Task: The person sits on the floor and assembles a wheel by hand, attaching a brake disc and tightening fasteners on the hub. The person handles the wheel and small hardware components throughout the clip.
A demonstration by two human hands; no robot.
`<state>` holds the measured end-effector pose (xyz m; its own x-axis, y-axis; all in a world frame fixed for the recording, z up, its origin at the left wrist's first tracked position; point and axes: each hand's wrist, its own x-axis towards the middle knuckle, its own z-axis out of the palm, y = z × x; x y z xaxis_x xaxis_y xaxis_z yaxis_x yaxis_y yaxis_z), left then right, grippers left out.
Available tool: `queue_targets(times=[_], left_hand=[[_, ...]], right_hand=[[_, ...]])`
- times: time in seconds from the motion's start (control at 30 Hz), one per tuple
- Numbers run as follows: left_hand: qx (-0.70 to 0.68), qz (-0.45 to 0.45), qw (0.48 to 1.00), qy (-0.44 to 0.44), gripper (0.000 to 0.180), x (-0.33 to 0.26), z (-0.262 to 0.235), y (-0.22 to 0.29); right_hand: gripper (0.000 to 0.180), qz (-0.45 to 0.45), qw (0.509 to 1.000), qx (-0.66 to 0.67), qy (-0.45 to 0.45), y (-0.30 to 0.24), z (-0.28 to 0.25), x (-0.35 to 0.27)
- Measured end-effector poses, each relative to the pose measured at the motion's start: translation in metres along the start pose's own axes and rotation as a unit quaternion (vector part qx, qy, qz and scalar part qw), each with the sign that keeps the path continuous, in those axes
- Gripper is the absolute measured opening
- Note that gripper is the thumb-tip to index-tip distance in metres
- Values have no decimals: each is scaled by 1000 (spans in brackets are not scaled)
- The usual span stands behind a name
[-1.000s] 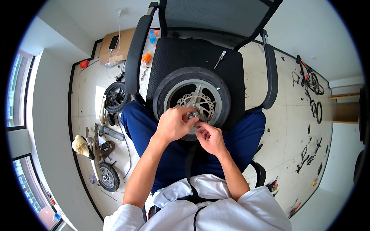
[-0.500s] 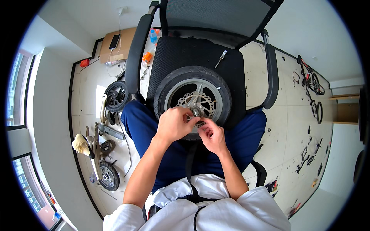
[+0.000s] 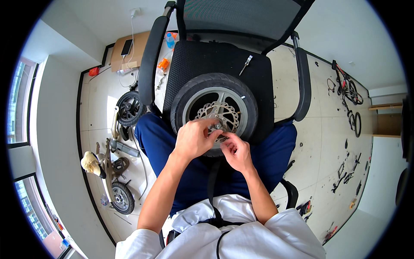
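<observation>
We had our left hand (image 3: 195, 139) pinching the axle hardware at the hub, right hand (image 3: 236, 152) curled just beside it, can't tell if it held anything. The scooter wheel (image 3: 214, 113) lay flat on the black office chair (image 3: 224, 56), looked heavy and stiff, best grabbed by the rubber tyre. Tiled floor (image 3: 319, 112) around, scooter parts at left.

- I see a makeshift repair room: scooter parts (image 3: 113, 172) and a loose wheel (image 3: 129, 108) on the tiled floor (image 3: 319, 142).
- Bikes (image 3: 349, 99) lean by the wall.
</observation>
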<state>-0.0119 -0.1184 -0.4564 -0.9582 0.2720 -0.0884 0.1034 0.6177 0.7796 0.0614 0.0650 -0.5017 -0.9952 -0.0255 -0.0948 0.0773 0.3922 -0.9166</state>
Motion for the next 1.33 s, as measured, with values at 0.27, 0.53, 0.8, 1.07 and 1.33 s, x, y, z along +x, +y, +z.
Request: queue_targets(times=[0.27, 0.53, 0.8, 1.07, 1.33], left_hand=[[9, 5, 1000, 23, 30, -3, 6, -3], [6, 21, 999, -27, 29, 2, 5, -7], [-6, 30, 999, 37, 37, 3, 2, -4], [-37, 43, 998, 5, 51, 4, -14, -3], [-82, 81, 992, -49, 37, 5, -17, -8]], right_hand=[[32, 10, 1000, 8, 5, 1, 0, 0], [32, 1, 1000, 16, 13, 0, 1, 3], [30, 10, 1000, 10, 8, -2, 0, 4], [32, -2, 1000, 6, 8, -2, -1, 5], [32, 10, 1000, 10, 4, -1, 0, 3]])
